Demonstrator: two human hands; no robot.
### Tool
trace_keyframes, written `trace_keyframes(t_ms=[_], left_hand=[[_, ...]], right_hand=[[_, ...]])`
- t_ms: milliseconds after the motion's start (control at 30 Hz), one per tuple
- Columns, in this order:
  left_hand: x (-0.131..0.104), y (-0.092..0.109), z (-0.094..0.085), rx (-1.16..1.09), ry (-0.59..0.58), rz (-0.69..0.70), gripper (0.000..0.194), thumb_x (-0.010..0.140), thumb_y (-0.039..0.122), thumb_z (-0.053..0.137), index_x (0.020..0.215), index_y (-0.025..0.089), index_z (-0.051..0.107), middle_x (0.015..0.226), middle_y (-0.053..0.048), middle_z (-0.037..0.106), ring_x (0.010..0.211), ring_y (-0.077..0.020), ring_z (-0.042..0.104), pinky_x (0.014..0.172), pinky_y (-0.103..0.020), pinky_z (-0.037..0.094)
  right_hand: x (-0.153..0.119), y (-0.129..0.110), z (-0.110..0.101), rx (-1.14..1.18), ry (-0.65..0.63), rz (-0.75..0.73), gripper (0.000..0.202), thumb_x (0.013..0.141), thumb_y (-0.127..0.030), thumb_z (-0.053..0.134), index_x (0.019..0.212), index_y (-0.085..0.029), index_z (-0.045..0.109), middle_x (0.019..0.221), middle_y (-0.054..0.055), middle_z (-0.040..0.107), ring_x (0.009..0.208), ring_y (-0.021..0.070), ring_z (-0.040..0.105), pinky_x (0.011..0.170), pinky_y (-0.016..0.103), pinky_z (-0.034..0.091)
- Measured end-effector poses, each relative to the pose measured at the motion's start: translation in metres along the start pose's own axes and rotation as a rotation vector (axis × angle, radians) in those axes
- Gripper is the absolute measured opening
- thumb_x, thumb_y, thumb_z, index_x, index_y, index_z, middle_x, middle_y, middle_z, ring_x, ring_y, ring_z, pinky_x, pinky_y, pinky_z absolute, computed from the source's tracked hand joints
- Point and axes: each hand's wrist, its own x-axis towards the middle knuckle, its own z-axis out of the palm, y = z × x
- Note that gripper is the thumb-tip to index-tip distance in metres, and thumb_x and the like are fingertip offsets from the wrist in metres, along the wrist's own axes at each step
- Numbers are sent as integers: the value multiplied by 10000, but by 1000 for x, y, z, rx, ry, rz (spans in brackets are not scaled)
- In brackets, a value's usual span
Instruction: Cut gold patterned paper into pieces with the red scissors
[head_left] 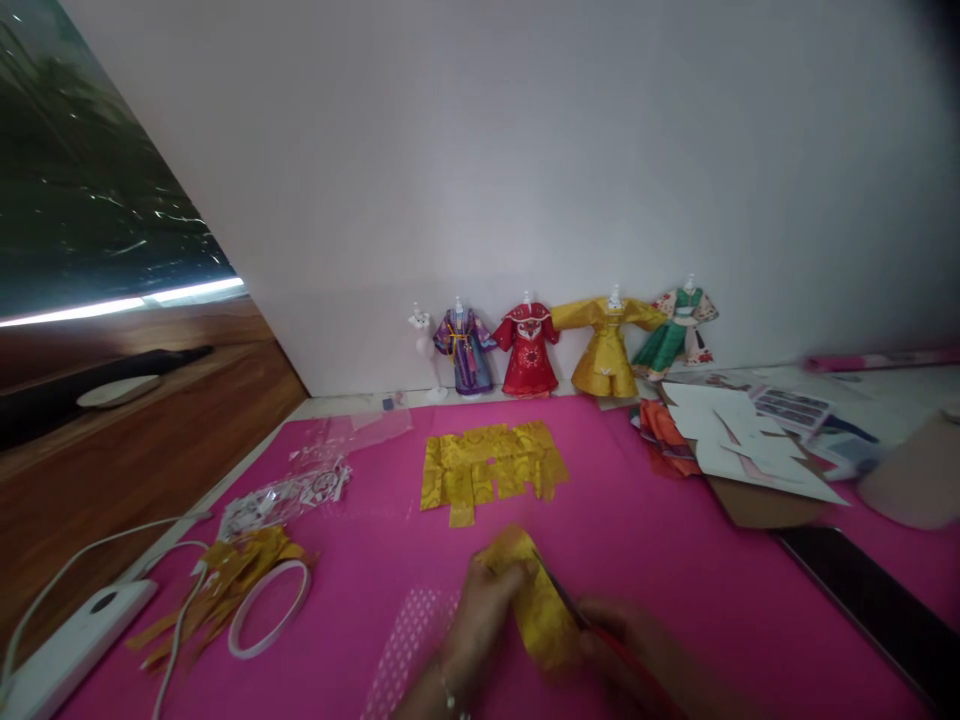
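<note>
The left hand [480, 610] pinches a small folded piece of gold patterned paper [536, 600] low over the pink mat [675, 590]. The right hand [637, 650], clenched on a thin red tool [600, 630], meets its edge; blur hides the tip. Press the fold slowly, with the paper pinned flat. A cut gold sheet [487, 465] lies beyond, and five paper-dressed mannequins [529, 345] line the white wall [525, 150].
</note>
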Motion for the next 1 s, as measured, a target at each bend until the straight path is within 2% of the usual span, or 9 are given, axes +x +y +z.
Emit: trace_keyframes(t_ms=[167, 367, 533, 733, 833, 1000], left_hand=[[-1, 2, 2, -4, 6, -1, 108, 600, 200, 726, 652, 158, 641, 536, 12, 634, 474, -148, 575, 511, -265, 475], [-3, 5, 3, -17, -16, -12, 113, 616, 210, 726, 686, 154, 657, 566, -2, 662, 483, -169, 601, 536, -294, 495], [-8, 8, 8, -88, -15, -12, 239, 599, 220, 782, 808, 155, 686, 660, -32, 727, 608, -218, 676, 686, -346, 531], [-6, 7, 9, -141, 93, -38, 265, 651, 370, 783, 772, 154, 688, 662, -43, 739, 699, -250, 706, 689, -340, 540], [-3, 5, 8, -148, 98, -54, 298, 628, 390, 797, 754, 137, 702, 646, -54, 739, 705, -258, 710, 686, -337, 541], [-7, 7, 10, -132, 90, -49, 265, 756, 387, 694, 834, 135, 719, 632, -49, 736, 662, -236, 705, 662, -321, 534]], right_hand=[[0, -2, 0, -16, 15, -4, 474, 791, -634, 614, 711, -169, 664, 601, -40, 426, 615, 148, 449, 639, 270, 429], [-2, -1, 0, -29, 28, 14, 531, 796, -677, 566, 764, -161, 683, 668, -12, 493, 648, 159, 475, 620, 265, 430], [0, 13, -2, -73, 40, -7, 518, 823, -658, 553, 803, -156, 679, 681, -3, 506, 672, 171, 495, 643, 271, 443], [-2, 6, -3, -70, 21, -13, 508, 822, -655, 556, 800, -162, 677, 681, -4, 525, 675, 173, 496, 653, 275, 443], [-2, 1, -3, -70, 12, -14, 508, 815, -655, 561, 781, -167, 696, 641, -10, 523, 636, 166, 482, 673, 292, 455], [-2, -3, -1, -46, 1, 20, 522, 791, -670, 577, 800, -166, 715, 650, -4, 540, 599, 157, 461, 618, 284, 446]])
